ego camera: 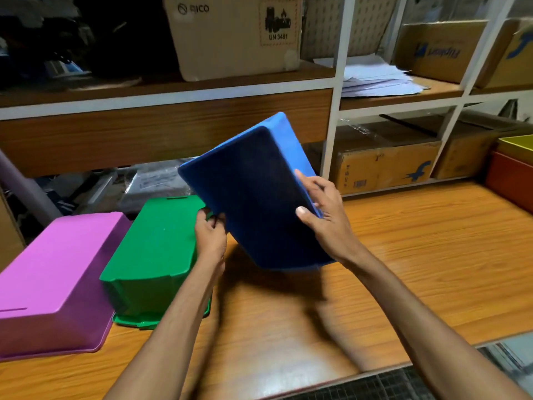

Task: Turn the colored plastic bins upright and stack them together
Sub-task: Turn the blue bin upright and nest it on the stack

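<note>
Fingers (pixel 306 179) of the left hand (pixel 210 235) and right hand (pixel 326 217) clamp opposite edges of the blue bin (pixel 253 197), held tilted, base toward the camera, above the counter (pixel 418 255). The green bin (pixel 155 249) and pink bin (pixel 57 278) lie upside down to its left.

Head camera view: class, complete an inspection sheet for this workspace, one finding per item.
Surface: wood-grain table top, bins resting on it.
Job's things: blue plastic bin held aloft, tilted, base facing camera; green plastic bin and purple plastic bin upside down on table; yellow plastic bin atop red plastic bin, far right.
Clutter: plastic-wrapped packets behind table.
Grippers: left hand and right hand grip blue bin's edges.
Cables: nothing seen.
Surroundings: white-framed shelves, cardboard boxes, loose papers.
</note>
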A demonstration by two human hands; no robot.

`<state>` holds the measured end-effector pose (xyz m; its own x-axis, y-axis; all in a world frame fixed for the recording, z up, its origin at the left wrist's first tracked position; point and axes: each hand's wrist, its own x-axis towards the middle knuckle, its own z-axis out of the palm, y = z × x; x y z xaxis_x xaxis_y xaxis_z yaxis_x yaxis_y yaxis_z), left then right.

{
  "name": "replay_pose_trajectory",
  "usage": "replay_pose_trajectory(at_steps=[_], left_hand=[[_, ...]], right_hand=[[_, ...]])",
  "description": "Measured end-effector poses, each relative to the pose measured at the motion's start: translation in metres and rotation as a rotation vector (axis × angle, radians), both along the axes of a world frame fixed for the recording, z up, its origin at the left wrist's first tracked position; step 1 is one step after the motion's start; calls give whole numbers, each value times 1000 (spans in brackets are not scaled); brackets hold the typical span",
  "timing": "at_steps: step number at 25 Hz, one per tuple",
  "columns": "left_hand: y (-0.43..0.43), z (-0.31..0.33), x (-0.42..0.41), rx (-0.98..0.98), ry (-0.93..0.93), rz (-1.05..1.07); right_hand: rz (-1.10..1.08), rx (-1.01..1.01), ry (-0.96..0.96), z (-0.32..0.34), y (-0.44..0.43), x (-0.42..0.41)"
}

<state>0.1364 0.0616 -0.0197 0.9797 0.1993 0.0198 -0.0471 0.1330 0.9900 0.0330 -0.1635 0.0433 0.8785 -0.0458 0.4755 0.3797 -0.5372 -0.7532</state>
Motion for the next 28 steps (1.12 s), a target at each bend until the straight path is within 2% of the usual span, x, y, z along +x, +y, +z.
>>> replay_pose_trajectory(at_steps=[3, 6, 8, 10, 12, 15, 18, 23, 28], left_hand=[[-9, -6, -9, -112, 92, 15], [-10, -10, -21, -80, 72, -23], [-6, -5, -28, -47, 43, -165], [-3, 3, -30, -3, 17, -277], [-4, 14, -31, 39, 7, -292], [-12, 32, -35, 64, 52, -259], [-19, 48, -36, 173, 113, -262], [-33, 60, -35, 205, 214, -269], [-34, 58, -54, 5, 402, -353]], right_hand=[[-98, -342, -105, 14, 20, -10], [-204, -386, -140, 13, 16, -14], [-227, -204, -78, 12, 0, -6], [-222, 70, 4, 16, -21, 3], [-162, 319, 155, 20, -42, 7], [-69, 559, 387, 15, -69, 7], [-30, 704, 560, 4, -89, 8], [27, 796, 817, -6, -113, 1], [-59, 946, 941, -13, -125, -15]])
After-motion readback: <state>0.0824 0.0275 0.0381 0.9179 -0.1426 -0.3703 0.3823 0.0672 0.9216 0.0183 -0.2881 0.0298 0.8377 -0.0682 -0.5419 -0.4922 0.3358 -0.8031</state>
